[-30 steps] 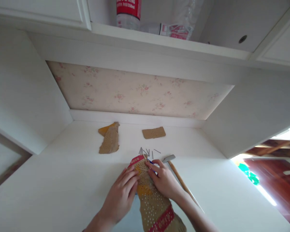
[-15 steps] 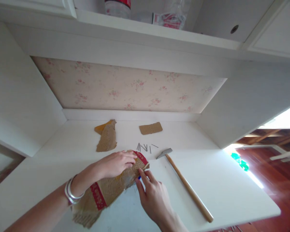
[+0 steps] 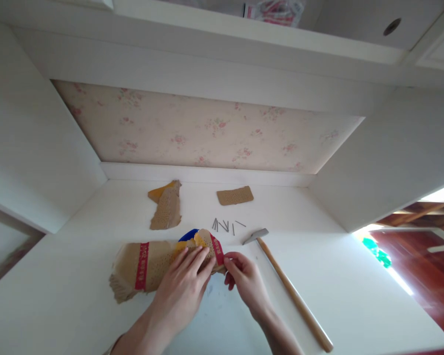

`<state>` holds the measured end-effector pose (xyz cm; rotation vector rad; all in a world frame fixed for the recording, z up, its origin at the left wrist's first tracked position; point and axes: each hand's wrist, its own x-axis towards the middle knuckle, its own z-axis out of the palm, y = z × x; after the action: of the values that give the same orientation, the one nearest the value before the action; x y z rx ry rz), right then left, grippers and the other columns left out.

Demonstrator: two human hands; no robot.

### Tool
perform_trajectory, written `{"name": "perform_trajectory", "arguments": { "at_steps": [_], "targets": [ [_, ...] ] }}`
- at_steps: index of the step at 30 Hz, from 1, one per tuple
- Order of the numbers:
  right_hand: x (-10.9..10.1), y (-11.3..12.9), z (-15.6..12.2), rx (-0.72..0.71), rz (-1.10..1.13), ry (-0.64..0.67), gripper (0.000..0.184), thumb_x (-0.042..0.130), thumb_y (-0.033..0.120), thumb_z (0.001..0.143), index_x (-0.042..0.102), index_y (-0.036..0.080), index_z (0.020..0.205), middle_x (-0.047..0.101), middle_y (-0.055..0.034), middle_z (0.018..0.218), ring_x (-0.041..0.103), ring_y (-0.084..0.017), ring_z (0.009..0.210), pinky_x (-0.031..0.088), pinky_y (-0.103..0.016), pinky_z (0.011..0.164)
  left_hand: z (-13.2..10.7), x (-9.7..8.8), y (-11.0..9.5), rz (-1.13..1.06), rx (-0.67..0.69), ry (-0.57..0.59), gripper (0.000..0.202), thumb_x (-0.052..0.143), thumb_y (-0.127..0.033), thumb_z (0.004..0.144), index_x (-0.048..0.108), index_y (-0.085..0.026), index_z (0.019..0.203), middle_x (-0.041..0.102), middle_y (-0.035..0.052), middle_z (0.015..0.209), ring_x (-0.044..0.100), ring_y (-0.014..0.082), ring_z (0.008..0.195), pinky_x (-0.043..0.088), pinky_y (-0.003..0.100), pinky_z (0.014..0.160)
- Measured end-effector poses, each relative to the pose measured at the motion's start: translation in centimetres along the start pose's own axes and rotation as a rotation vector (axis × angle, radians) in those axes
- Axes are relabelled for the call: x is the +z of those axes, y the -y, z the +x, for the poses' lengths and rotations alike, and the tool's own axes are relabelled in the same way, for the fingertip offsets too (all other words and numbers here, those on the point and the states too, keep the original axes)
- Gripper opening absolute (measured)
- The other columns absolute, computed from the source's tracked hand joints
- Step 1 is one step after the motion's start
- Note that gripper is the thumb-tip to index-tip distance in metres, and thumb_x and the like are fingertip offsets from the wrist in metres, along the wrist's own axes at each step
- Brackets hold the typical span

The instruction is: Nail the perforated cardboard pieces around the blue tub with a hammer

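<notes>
A torn piece of brown cardboard (image 3: 157, 266), with red printed bands and small holes, lies on the white surface. My left hand (image 3: 188, 276) rests over its middle, fingers stretched out and pressing on top. At the right end, my right hand (image 3: 244, 276) pinches the cardboard's edge beside a red band. Something blue and rounded (image 3: 188, 235) shows behind the cardboard; most of it is covered. To the right lies a hammer (image 3: 292, 291) with a wooden handle, its head toward the back. Several loose nails (image 3: 225, 226) lie beyond my hands.
Two other cardboard pieces lie farther back: a torn one (image 3: 166, 209) on the left and a small rectangular one (image 3: 235, 195). White panels enclose both sides, and a shelf (image 3: 244, 32) overhangs with a plastic bag (image 3: 277, 12) on it. The surface's rounded corner (image 3: 442, 340) is at right.
The cardboard has turned to lie more level, and a blue edge now shows behind it. My left hand has swung nearer the front, and my right hand now pinches the right end.
</notes>
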<state>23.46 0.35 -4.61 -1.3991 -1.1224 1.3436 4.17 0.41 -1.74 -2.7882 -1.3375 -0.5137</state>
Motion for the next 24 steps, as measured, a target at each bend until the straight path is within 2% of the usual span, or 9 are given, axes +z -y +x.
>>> {"name": "perform_trajectory", "arguments": {
  "at_steps": [2, 6, 10, 13, 17, 20, 24],
  "targets": [
    [0.2, -0.2, 0.1, 0.014, 0.061, -0.015, 0.032, 0.063, 0.048, 0.088, 0.063, 0.017, 0.094, 0.062, 0.0015, 0.058, 0.058, -0.015, 0.052, 0.047, -0.025, 0.048, -0.2, 0.2, -0.1, 0.016, 0.002, 0.003, 0.049, 0.049, -0.011, 0.092, 0.052, -0.024, 0.139, 0.053, 0.0080, 0.146, 0.052, 0.0273, 0.131, 0.041, 0.048, 0.110],
    [0.3, -0.7, -0.5, -0.004, 0.137, -0.079, 0.036, 0.064, 0.049, 0.087, 0.060, 0.018, 0.104, 0.067, -0.0009, 0.069, 0.060, -0.016, 0.062, 0.051, -0.028, 0.058, -0.4, 0.7, -0.2, 0.043, 0.014, -0.014, 0.047, 0.048, -0.020, 0.096, 0.048, -0.021, 0.142, 0.049, 0.0082, 0.149, 0.050, 0.0267, 0.133, 0.041, 0.047, 0.112],
    [0.2, -1.4, -0.7, -0.019, 0.125, -0.063, 0.038, 0.062, 0.052, 0.088, 0.060, 0.017, 0.103, 0.067, -0.0015, 0.067, 0.060, -0.016, 0.060, 0.050, -0.029, 0.058, -0.6, 1.3, 0.0, 0.071, 0.046, -0.015, 0.047, 0.047, -0.020, 0.097, 0.046, -0.017, 0.144, 0.048, 0.0100, 0.149, 0.049, 0.0270, 0.135, 0.041, 0.047, 0.112],
    [0.1, -1.6, -0.5, -0.032, 0.065, -0.042, 0.038, 0.059, 0.053, 0.089, 0.060, 0.017, 0.102, 0.067, -0.0019, 0.068, 0.061, -0.017, 0.061, 0.051, -0.029, 0.057, -0.6, 1.4, 0.0, 0.072, 0.062, -0.019, 0.047, 0.049, -0.020, 0.097, 0.046, -0.018, 0.144, 0.049, 0.0091, 0.149, 0.049, 0.0262, 0.134, 0.042, 0.047, 0.111],
    [-1.1, -1.0, 0.4, -0.059, -0.115, -0.013, 0.036, 0.057, 0.051, 0.090, 0.062, 0.017, 0.101, 0.067, -0.0020, 0.068, 0.063, -0.018, 0.061, 0.051, -0.028, 0.052, -0.4, 1.1, -0.2, 0.071, 0.020, -0.049, 0.042, 0.052, -0.028, 0.097, 0.053, -0.018, 0.138, 0.054, 0.0085, 0.144, 0.055, 0.0267, 0.129, 0.045, 0.047, 0.109],
    [-3.4, 0.4, 2.1, -0.102, -0.334, -0.072, 0.033, 0.050, 0.048, 0.094, 0.062, 0.019, 0.105, 0.071, -0.0039, 0.079, 0.066, -0.019, 0.067, 0.053, -0.029, 0.056, -0.1, 1.1, -0.5, 0.031, -0.005, -0.093, 0.039, 0.053, -0.032, 0.097, 0.058, -0.019, 0.133, 0.059, 0.0072, 0.141, 0.057, 0.0263, 0.125, 0.046, 0.047, 0.108],
    [-6.7, 2.6, 6.3, -0.164, -0.715, -0.127, 0.024, 0.053, 0.039, 0.098, 0.066, 0.020, 0.105, 0.071, -0.0043, 0.096, 0.067, -0.019, 0.088, 0.053, -0.038, 0.084, 0.0, 1.3, -1.0, -0.039, -0.049, -0.156, 0.031, 0.051, -0.027, 0.098, 0.064, -0.025, 0.126, 0.063, 0.0056, 0.135, 0.060, 0.0252, 0.123, 0.046, 0.048, 0.108]
  ]
}}
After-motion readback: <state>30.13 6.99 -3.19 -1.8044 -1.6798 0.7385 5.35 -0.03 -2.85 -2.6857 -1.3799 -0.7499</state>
